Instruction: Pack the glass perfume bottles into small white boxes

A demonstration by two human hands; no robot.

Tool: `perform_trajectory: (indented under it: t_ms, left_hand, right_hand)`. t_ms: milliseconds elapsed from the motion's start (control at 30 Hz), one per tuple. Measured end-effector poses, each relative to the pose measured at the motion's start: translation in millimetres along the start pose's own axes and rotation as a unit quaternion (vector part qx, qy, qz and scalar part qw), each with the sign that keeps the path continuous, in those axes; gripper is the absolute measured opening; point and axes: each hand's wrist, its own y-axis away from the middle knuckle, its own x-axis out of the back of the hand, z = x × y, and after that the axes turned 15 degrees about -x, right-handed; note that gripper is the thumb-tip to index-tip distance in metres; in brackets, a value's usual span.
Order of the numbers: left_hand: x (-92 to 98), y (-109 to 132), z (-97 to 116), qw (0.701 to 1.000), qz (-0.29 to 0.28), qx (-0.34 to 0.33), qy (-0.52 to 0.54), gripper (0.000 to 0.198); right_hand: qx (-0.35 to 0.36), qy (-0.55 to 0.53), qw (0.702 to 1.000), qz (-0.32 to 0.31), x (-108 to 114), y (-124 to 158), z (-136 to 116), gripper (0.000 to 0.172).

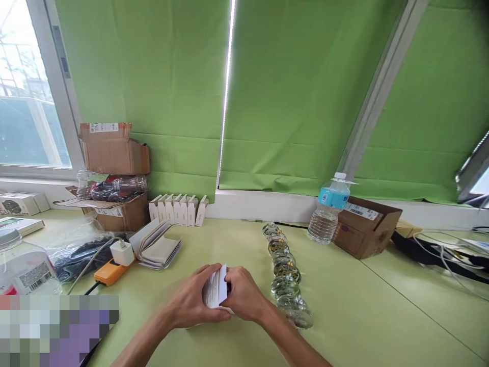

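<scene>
The left hand (191, 298) and right hand (244, 294) are together at the near middle of the surface (367, 311), clamped from opposite sides on a folded white paper bundle (216, 288). The bundle stands tilted between the palms with its upper edge exposed; its leaf count cannot be determined. The two-sided grip appears to keep the leaves squared. Whether its lower edge touches the surface cannot be confirmed. The right forearm passes just beside the near end of a line of clear glass pieces (286, 275), limiting movement to the right. Room for moving lies mainly leftward, short of an orange power strip (110, 272) carrying a white plug adapter (122, 253), and beyond that a fanned stack of folded paper sheets (157, 250) sits near the rear. Small white boxes (179, 210) stand side by side along the back edge, apparently kept in order there. A water bottle (328, 216) stands beside a cardboard box (364, 229) at far right.
</scene>
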Motion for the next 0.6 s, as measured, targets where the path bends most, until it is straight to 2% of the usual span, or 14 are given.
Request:
perform_trajectory:
  t_ms: [133,233,467,600]
  left_hand:
    - [7.2,-0.8,3.2,1.000,0.018,0.004,-0.016,0.074]
    - [9.0,-0.1,0.3,0.999,0.029,0.011,-0.028,0.074]
    - [9.2,1.4,-6.6,0.999,0.026,0.017,-0.041,0.077]
    - [12.4,2.9,-9.1,0.997,0.013,0.011,-0.074,0.075]
  right_hand:
    - [0.001,-0.006,1.000,-0.004,13.3,0.4,-1.6,0.007]
    - [-0.014,-0.003,1.000,0.003,21.4,-0.1,-1.2,0.010]
    - [-0.007,-0.050,0.999,0.005,32.1,-0.1,0.8,0.011]
    - [-0.015,-0.014,0.999,0.025,42.2,0.5,0.4,0.014]
